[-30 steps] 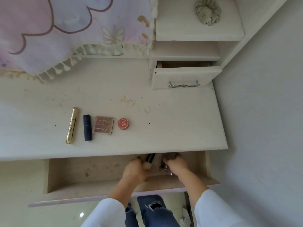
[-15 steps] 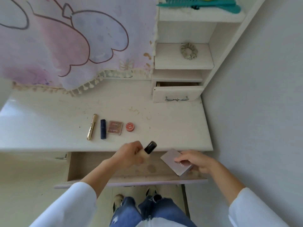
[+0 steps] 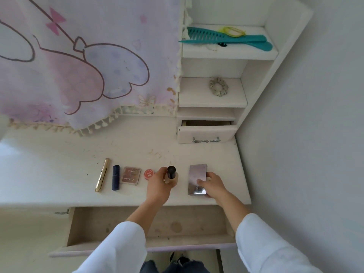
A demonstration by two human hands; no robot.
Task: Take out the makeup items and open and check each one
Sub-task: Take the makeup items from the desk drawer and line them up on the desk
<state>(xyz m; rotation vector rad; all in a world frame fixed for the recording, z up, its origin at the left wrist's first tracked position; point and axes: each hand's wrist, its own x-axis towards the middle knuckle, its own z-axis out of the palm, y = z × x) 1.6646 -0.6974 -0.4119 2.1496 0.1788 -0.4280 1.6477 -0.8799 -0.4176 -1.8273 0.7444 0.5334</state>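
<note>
The person leans over the white desk (image 3: 59, 164). The left hand (image 3: 157, 187) grips a beige bottle with a dark cap (image 3: 171, 175), fingers curled round its body; the bottle is upright, just right of a small red round tin (image 3: 149, 173). I cannot tell if its base touches the desk. The right hand (image 3: 211, 185) holds a flat silver-mauve palette (image 3: 197, 178) at its near right corner, thumb on top; the palette lies on the desk, near the bottle but apart from it. Left of the tin lie in a row a pink-brown compact (image 3: 131, 175), a navy lipstick (image 3: 116, 177) and a gold tube (image 3: 102, 174). Below the desk edge the wide drawer (image 3: 137, 223) is pulled out.
</note>
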